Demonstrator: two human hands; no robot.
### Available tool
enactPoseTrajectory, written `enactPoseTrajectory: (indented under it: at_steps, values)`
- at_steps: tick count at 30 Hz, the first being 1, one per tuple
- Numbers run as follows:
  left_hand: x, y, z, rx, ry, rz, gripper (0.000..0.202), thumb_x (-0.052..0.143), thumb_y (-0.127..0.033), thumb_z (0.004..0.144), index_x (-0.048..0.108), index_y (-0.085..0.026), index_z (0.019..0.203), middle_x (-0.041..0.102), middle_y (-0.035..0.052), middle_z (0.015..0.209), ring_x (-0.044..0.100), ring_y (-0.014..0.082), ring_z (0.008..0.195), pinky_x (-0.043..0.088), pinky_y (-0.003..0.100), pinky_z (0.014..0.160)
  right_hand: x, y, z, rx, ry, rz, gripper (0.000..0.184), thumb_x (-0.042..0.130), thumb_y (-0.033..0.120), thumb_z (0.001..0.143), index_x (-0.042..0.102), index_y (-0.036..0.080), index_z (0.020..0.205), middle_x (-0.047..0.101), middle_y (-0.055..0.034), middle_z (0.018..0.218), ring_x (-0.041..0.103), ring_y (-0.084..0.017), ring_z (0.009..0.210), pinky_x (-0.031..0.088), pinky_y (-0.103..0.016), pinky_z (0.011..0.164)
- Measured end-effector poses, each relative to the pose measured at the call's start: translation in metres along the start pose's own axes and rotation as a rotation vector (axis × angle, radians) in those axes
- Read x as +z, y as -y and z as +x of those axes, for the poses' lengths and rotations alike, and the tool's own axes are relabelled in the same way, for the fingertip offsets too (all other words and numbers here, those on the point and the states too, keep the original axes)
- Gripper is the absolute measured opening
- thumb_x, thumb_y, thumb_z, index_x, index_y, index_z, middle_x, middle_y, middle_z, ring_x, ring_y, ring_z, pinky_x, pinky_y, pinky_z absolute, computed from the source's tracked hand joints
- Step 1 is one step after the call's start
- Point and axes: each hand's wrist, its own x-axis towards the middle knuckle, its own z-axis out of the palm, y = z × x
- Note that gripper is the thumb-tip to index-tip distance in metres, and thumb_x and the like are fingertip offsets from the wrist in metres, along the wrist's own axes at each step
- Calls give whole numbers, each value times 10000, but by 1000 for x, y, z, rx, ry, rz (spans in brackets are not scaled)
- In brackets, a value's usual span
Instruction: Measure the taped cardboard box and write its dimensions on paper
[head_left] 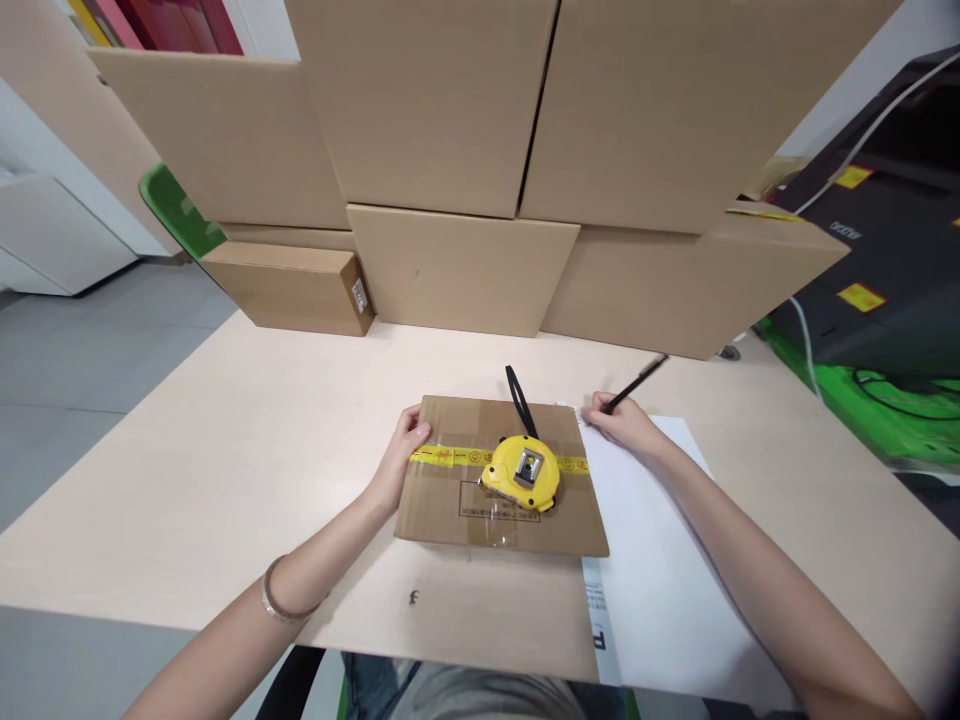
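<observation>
A closed cardboard box [450,515] with a strip of yellow printed tape lies in front of me. My left hand [405,450] grips its left side, thumb on the top edge. On top of the box rests a yellow tape measure [538,485] with a black wrist strap [519,400] pointing away from me. My right hand [619,420] is closed around a black pen [637,382], near the box's far right corner. The pen's tip is hidden by my fingers. Under that hand lies a white sheet of paper [660,580], its left part covered by the box.
Large cardboard boxes [450,270] are stacked along the table's far side. A smaller box [292,290] stands at the back left. To the right a black printer [892,260] sits on a green surface [855,410], with cables. The pale table [247,440] has its near edge at my lap.
</observation>
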Motion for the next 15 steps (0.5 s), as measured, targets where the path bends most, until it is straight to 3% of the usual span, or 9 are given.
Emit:
enactPoseTrajectory:
  at_steps: [7, 12, 15]
  values:
    - [0, -3, 0, -8, 21, -10, 521, 768, -567, 777, 632, -234, 1154, 639, 66, 1299, 527, 356, 1343, 433, 428, 1084, -29, 9, -44, 236, 39, -505, 452, 588, 501, 868, 522, 231, 512, 635, -103, 575, 570, -247, 527, 331, -336, 519]
    - [-2, -3, 2, 13, 54, 21, 515, 730, -559, 823, 631, -213, 1190, 623, 87, 1379, 523, 353, 1363, 420, 429, 1114, -23, 18, -66, 293, 122, -709, 484, 411, 484, 981, 717, 184, 756, 750, -170, 815, 701, -339, 724, 421, -380, 616]
    - [-3, -6, 1, 9, 58, 50, 655, 720, -564, 836, 569, -232, 1379, 607, 95, 1419, 546, 348, 1347, 434, 437, 1109, -17, 24, -68, 315, 161, -780, 544, 336, 467, 1020, 745, 160, 836, 765, -195, 899, 727, -353, 784, 452, -403, 668]
